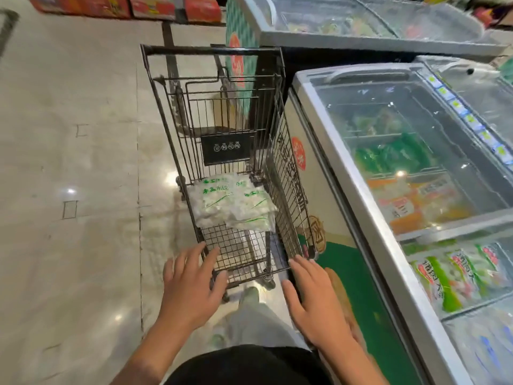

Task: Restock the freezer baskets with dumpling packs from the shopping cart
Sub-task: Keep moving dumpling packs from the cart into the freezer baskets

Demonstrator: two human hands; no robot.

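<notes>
The left hand [191,287] rests at the near left corner of the shopping cart [222,151], fingers spread and straight, holding nothing. The dumpling packs [233,204] lie flat on the cart's floor, in a small overlapping heap past the near rim. They lie ahead of both hands and lower, a little nearer the right one. Their long sides run roughly across the cart, the green print reading sideways. The right hand [313,298] sits at the cart's near right corner, also flat and empty. Right of the cart stands the chest freezer [347,190], its baskets under sliding glass lids.
</notes>
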